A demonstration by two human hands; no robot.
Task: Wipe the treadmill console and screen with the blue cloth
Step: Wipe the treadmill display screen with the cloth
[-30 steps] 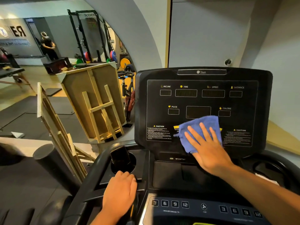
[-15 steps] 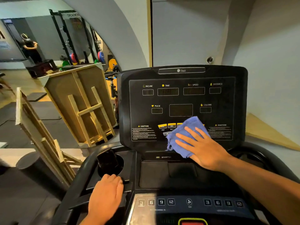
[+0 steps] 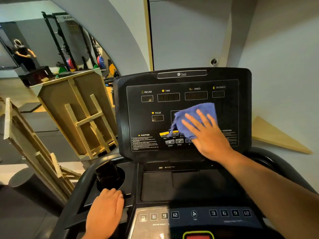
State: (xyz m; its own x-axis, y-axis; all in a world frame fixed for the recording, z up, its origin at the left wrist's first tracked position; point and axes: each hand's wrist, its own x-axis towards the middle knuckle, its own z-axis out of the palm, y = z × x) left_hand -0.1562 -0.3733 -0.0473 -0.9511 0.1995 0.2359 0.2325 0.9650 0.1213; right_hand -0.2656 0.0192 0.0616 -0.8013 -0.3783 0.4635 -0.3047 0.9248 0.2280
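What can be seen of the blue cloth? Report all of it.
The blue cloth is a soft woven-looking rag, crumpled, with a frayed, stringy left corner hanging toward the yellow buttons. It lies pressed flat against the upright black display panel, over its middle window, below the SPEED readout. The right hand holds it there with open palm and spread fingers, covering its lower right part. Its outline is motion-blurred.

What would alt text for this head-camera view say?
A person's right hand presses a blue cloth flat against the dark treadmill screen. The left hand rests on the console beside a cup holder.
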